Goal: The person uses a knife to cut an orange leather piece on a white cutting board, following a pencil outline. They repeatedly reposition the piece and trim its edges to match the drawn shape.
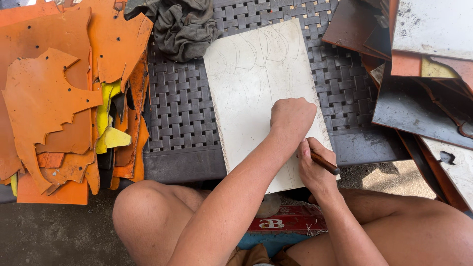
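Right hand (315, 170) is closed around a brown-handled tool (324, 163), handle sticking out to the right, working end hidden under the fingers at the near right corner of the white sheet (256, 83). Left hand (291, 117) is a closed fist pressed knuckles-down on that sheet, just beyond the right hand; can't tell if it holds anything. Sheet lies on a dark woven plastic surface (182, 103), faint curved lines scratched across it. Grey rag (185, 24) bunched at far edge. Orange leather offcuts (49, 98) stacked left, dark and white sheets (423, 103) piled right.
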